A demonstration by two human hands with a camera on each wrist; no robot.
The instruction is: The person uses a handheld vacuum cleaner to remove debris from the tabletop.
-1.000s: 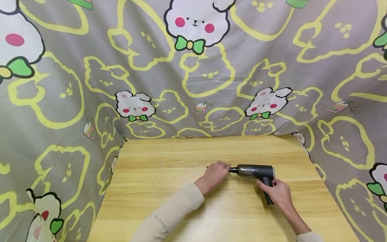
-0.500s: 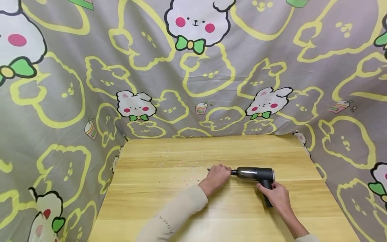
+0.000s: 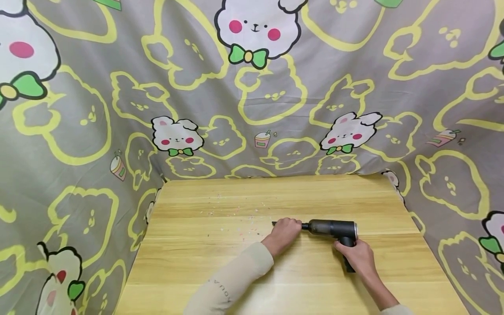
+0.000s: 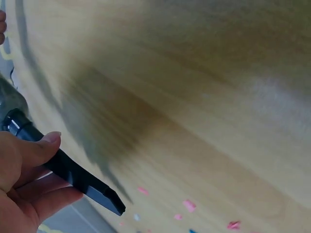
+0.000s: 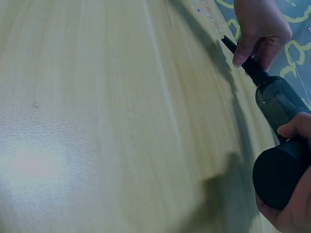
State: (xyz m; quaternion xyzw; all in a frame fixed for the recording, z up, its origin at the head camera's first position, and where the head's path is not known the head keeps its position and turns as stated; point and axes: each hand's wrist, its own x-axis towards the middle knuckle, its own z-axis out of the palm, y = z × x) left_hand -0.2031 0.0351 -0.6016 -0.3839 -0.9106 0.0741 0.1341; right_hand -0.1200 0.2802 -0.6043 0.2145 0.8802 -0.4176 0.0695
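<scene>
A black handheld vacuum cleaner (image 3: 334, 228) with a smoky see-through dust cup (image 5: 281, 104) is held over the table, its nozzle facing left. My right hand (image 3: 359, 257) grips its handle (image 3: 348, 258). My left hand (image 3: 286, 233) pinches the narrow black nozzle (image 4: 80, 179) between thumb and fingers; the slanted tip sticks out past them. Small paper scraps (image 4: 189, 205), pink, blue and white, lie scattered just beyond the tip. From the head view most of the nozzle is hidden by my left hand.
The wood-grain table (image 3: 307, 284) lies below both hands. A grey curtain (image 3: 220, 100) printed with yellow outlines and white rabbits hangs behind it and along both sides. The table's back edge meets the curtain.
Both hands and the vacuum cleaner have shifted slightly toward me, and the left hand a little to the right. Each hand keeps its hold. The scraps look much the same.
</scene>
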